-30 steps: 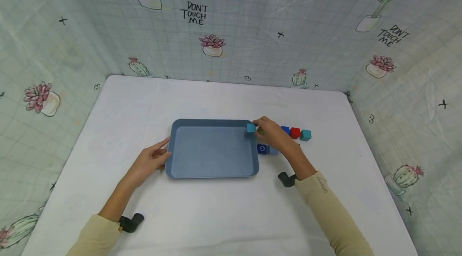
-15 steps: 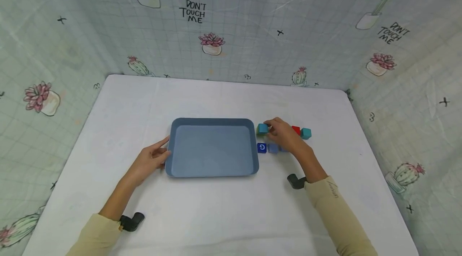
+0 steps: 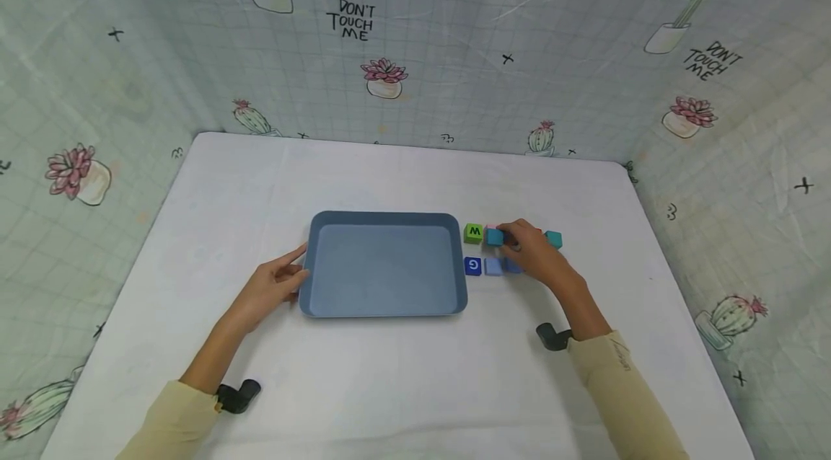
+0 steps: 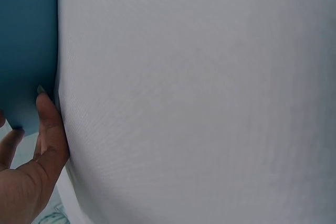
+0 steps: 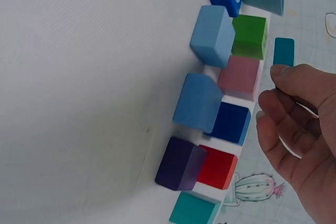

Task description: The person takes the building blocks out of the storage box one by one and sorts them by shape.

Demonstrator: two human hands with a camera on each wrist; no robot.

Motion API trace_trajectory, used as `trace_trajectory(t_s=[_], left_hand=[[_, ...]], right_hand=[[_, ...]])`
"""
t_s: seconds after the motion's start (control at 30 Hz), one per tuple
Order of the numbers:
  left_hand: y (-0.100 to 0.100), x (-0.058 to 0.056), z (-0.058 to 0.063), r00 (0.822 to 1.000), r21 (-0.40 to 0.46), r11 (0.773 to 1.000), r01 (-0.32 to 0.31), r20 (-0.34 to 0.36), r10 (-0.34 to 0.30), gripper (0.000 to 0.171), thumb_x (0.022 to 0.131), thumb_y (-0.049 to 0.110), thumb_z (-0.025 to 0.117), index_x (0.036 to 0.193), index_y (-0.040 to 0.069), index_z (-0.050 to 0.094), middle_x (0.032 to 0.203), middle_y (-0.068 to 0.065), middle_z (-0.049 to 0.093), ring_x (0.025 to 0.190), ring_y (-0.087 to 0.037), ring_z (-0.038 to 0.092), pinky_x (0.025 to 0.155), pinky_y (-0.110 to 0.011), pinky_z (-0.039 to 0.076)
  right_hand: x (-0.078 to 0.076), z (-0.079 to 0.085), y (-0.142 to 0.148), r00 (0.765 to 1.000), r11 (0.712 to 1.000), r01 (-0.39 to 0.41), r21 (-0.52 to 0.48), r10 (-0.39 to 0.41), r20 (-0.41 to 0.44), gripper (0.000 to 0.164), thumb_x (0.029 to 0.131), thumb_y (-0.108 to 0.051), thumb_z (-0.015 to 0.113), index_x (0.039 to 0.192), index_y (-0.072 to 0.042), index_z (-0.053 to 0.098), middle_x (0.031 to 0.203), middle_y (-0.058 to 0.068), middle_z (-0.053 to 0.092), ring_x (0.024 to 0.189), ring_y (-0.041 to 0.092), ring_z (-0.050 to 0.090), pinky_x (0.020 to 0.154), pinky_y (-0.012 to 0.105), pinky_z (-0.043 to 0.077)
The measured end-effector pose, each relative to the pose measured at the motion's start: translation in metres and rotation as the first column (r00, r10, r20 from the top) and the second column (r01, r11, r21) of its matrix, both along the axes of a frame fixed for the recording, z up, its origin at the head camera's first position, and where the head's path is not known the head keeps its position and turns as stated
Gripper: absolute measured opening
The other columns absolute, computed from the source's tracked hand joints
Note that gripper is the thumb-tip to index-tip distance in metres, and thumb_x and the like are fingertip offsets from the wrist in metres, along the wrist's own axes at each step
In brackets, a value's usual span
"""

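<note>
A blue-grey tray (image 3: 383, 265) lies on the white table. My left hand (image 3: 275, 283) rests against its left side with thumb and index finger spread along the wall; the left wrist view shows the thumb (image 4: 48, 116) touching the tray. My right hand (image 3: 532, 251) pinches a teal block (image 3: 494, 237) between thumb and fingertips, raised over the back row of blocks. In the right wrist view, that held block (image 5: 284, 51) is beside a pink block (image 5: 239, 76) and a green block (image 5: 250, 36).
Two rows of blocks stand right of the tray. The front row has a dark blue G block (image 3: 472, 266), light blue ones and a purple one (image 5: 178, 163). The back row includes a blue block (image 5: 231, 123), a red block (image 5: 218, 166) and another teal block (image 5: 194, 208).
My right hand has moved right from the tray's back right corner with the teal block, past the green W block, which now shows. The left hand and the tray stay in place.
</note>
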State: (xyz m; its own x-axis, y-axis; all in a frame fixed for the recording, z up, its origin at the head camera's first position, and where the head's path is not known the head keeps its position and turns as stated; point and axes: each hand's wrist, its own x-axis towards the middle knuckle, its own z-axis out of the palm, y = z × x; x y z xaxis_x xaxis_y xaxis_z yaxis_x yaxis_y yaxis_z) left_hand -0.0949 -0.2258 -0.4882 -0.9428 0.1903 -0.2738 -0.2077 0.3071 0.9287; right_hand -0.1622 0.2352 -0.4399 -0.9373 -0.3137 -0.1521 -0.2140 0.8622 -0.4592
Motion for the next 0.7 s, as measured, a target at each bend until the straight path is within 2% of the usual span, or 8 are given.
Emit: trace_trajectory(t_s=[0.23, 0.37, 0.57, 0.7], left_hand=[[0.001, 0.000, 0.002, 1.000, -0.003, 1.000, 0.005, 0.002, -0.005, 0.059, 0.096, 0.018, 0.057, 0.148, 0.012, 0.030, 0.120, -0.026, 0.047, 0.102, -0.034, 0.056, 0.073, -0.030, 0.054], [0.001, -0.002, 0.005, 1.000, 0.000, 1.000, 0.007, -0.001, -0.007, 0.059, 0.096, 0.018, 0.057, 0.148, 0.011, 0.029, 0.119, -0.026, 0.047, 0.102, -0.035, 0.056, 0.073, -0.031, 0.054], [0.000, -0.002, 0.006, 1.000, 0.013, 1.000, 0.005, 0.003, -0.005, 0.059, 0.096, 0.018, 0.056, 0.148, 0.012, 0.029, 0.120, -0.025, 0.047, 0.104, -0.035, 0.055, 0.074, -0.031, 0.054], [-0.001, -0.001, 0.005, 1.000, -0.001, 1.000, 0.012, 0.015, -0.012, 0.059, 0.096, 0.018, 0.056, 0.148, 0.011, 0.029, 0.120, -0.025, 0.047, 0.103, -0.034, 0.056, 0.074, -0.031, 0.054]], right_hand=[[0.005, 0.004, 0.013, 1.000, 1.000, -0.007, -0.005, 0.007, 0.007, 0.044, 0.089, -0.006, 0.064, 0.129, 0.004, 0.050, 0.115, 0.017, 0.053, 0.100, 0.028, 0.056, 0.089, 0.044, 0.047], [0.006, 0.006, 0.022, 1.000, 1.000, 0.018, -0.009, -0.018, 0.012, 0.043, 0.090, -0.006, 0.063, 0.129, 0.005, 0.050, 0.116, 0.018, 0.052, 0.103, 0.030, 0.055, 0.090, 0.046, 0.046], [0.009, 0.004, 0.039, 0.999, 0.999, 0.035, -0.004, -0.035, -0.029, 0.040, 0.089, -0.003, 0.063, 0.126, 0.007, 0.051, 0.111, 0.019, 0.054, 0.101, 0.033, 0.055, 0.088, 0.049, 0.046], [0.015, 0.003, 0.052, 0.998, 0.998, 0.066, 0.010, -0.066, -0.014, 0.039, 0.090, -0.003, 0.063, 0.125, 0.009, 0.051, 0.110, 0.021, 0.054, 0.100, 0.035, 0.056, 0.086, 0.049, 0.048]])
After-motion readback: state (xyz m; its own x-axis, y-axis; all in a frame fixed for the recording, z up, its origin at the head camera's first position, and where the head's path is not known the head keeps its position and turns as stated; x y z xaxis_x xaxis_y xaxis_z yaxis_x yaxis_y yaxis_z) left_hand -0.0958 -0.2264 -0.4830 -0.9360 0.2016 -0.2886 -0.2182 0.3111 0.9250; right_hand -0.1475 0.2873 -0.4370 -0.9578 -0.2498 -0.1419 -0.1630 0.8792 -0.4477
